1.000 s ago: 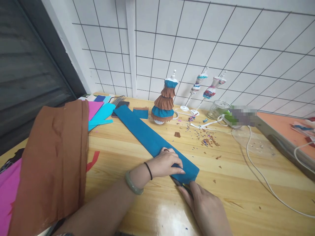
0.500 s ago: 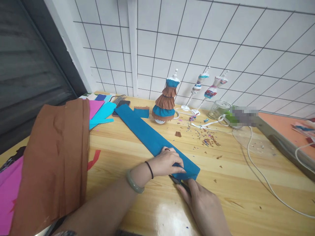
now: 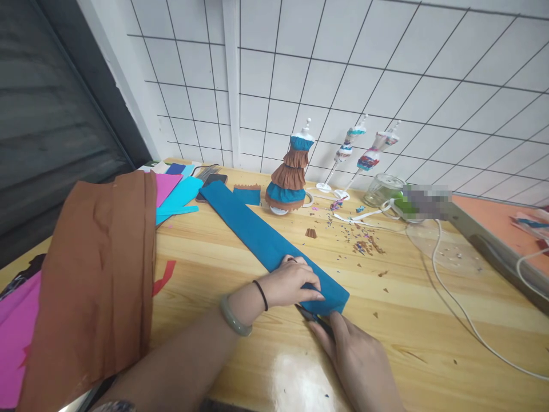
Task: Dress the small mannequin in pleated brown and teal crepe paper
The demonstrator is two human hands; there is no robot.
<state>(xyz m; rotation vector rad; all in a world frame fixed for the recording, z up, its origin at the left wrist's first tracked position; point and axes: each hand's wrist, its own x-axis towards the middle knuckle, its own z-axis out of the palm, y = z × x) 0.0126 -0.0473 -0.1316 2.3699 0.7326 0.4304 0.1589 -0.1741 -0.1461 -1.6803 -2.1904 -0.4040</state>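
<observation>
A long folded strip of blue crepe paper [image 3: 253, 229] lies slantwise across the wooden table. My left hand [image 3: 294, 281] presses on it near its right end, with fingers curled and thumb bent against the paper. Dark-handled scissors [image 3: 312, 316] are in my right hand [image 3: 358, 349], at the strip's near corner. Their blades point left, just under the paper's edge, and are partly hidden. My right fingers are closed round the handles.
Brown sheets [image 3: 98, 274] hang over the left edge beside pink and cyan sheets [image 3: 180, 200]. Behind stand a small dress form [image 3: 289, 177] in blue and brown ruffles, two slimmer forms [image 3: 369, 157] and a glass jar [image 3: 384, 189]. Paper scraps [image 3: 364, 243] and a white cable [image 3: 450, 315] lie right.
Almost nothing differs. The near right end of the blue strip lies slightly flatter over the scissors; both hands hold nearly the same place.
</observation>
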